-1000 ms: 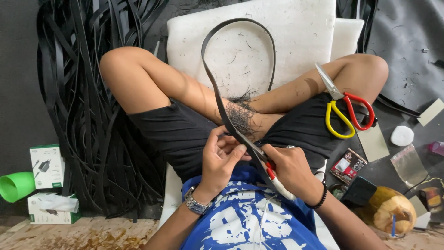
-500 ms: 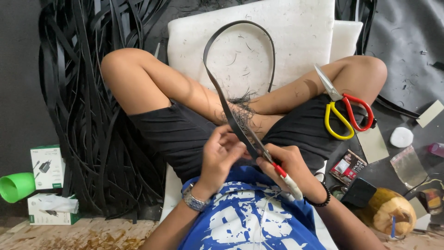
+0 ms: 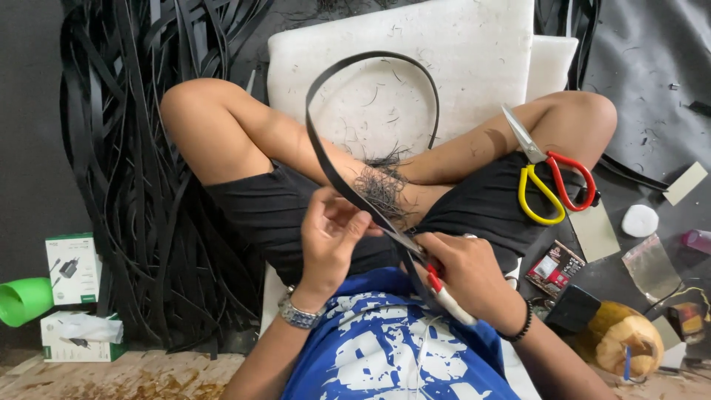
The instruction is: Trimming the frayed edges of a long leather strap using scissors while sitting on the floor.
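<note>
I sit cross-legged on a white foam pad point(image 3: 444, 52). My left hand point(image 3: 331, 235) pinches a long black rubber strip point(image 3: 318, 148) that loops up over the pad and back down to my lap. My right hand point(image 3: 463, 272) grips a knife with a red and white handle point(image 3: 446, 296), its blade laid against the strip between both hands. A tuft of thin black shavings point(image 3: 381, 185) lies on my shins just above the hands. Scissors with red and yellow handles point(image 3: 552, 181) rest on my right thigh.
A big pile of black rubber strips point(image 3: 133, 185) fills the left side. A green cup point(image 3: 22, 300) and small white boxes point(image 3: 70, 270) sit at the lower left. On the right lie a white round block point(image 3: 639, 220), a plastic bag point(image 3: 650, 267), a small packet point(image 3: 554, 268) and a coconut point(image 3: 622, 342).
My hands have shifted a little along the strip, and the loop over the pad has swung slightly. The knife stays against the strip.
</note>
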